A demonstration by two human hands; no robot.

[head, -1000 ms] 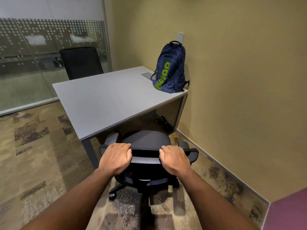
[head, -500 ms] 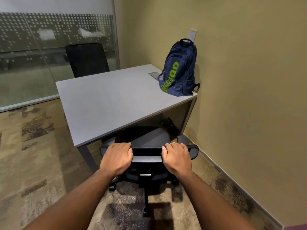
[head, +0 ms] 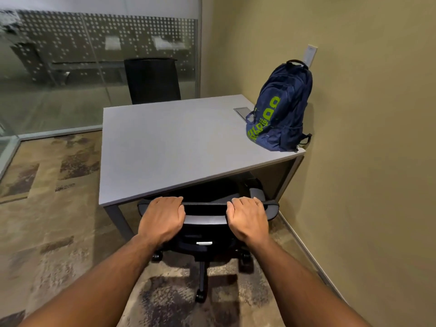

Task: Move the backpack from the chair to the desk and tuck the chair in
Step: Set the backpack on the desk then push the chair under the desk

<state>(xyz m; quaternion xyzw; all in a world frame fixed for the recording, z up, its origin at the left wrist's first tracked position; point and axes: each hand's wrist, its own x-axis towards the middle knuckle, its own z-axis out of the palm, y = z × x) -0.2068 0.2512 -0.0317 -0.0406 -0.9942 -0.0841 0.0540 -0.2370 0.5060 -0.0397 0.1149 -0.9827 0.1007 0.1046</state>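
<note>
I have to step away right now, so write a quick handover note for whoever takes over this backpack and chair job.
Left hand and right hand: both gripping the top of the chair backrest.
Backpack: upright on the desk, far right corner, by the wall. Done.
Chair: seat mostly under the desk edge, backrest outside it.
Left: push it in if it goes further, then let go.

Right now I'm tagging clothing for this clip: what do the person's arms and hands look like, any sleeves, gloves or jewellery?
Both forearms are bare right up to the bottom edge of the picture; no sleeves show. The left hand and the right hand wear no gloves. No rings, watch, wristband or markings are visible on either.
</note>
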